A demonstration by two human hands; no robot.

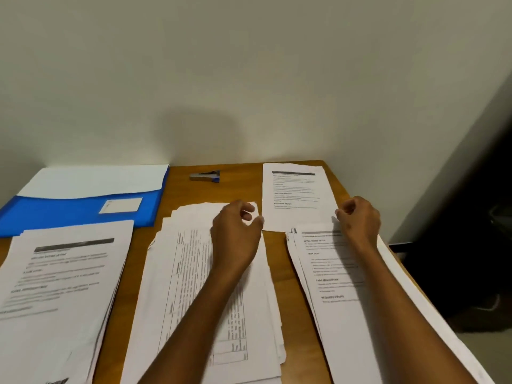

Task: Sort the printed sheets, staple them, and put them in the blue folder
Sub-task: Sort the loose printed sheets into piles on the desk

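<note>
Right stack of printed sheets [335, 275], long axis running away from the person, far corner pinched by right hand [360, 217]; left hand [238, 228], fingers loosely curled and empty, over middle stack [194, 273]; stapler [205, 176] and blue folder [80, 212] beyond, leftward.

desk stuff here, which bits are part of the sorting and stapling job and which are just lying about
For the job:
left pile
middle pile, under the left hand
right pile, right hand at its top edge
single sheet
stapler
blue folder

Lying about:
nothing on the desk; only a dark shape on the floor, unclear
</note>
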